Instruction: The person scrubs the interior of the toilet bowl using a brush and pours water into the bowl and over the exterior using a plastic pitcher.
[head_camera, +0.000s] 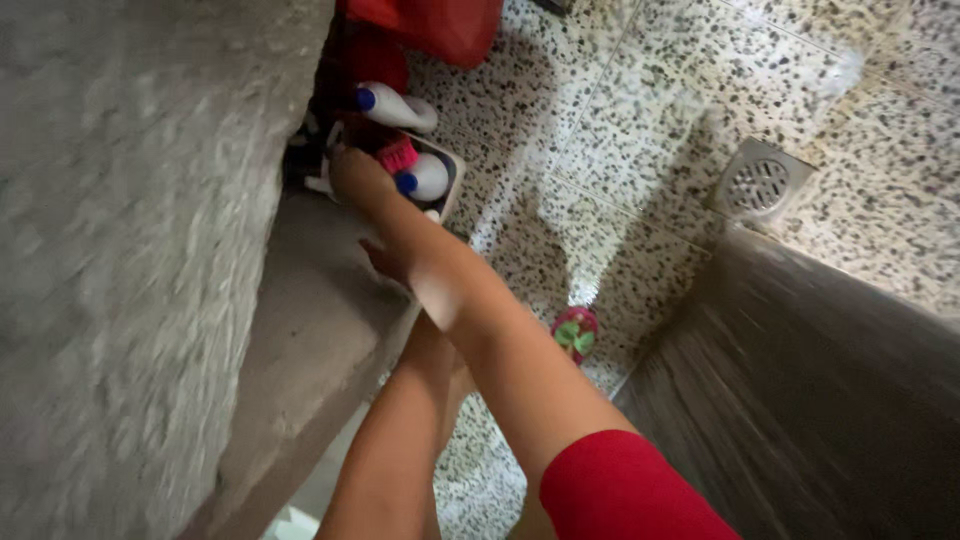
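The shallow white plastic caddy (452, 180) is sitting on the speckled terrazzo floor (640, 130), tucked against the base of the rough grey concrete ledge (310, 320). It is holding a white plastic bottle with a blue cap (425, 178) and a pink bristle brush (398, 155); a second white bottle with a blue cap (395, 106) is lying just behind it, under a red plastic container (440, 25).

The right hand (358, 178) is reaching over the caddy's near edge, its fingers hidden behind the rim, so whether it is gripping anything cannot be told. The left hand (385, 262) is hanging lower beside the ledge, mostly covered by the right forearm, and its state is equally unclear.

By the look of it, the reach into the caddy is under way. Picking anything out would call for closing on one item without tipping the bottle beside it.

A metal floor drain (758, 183) is lying well apart.
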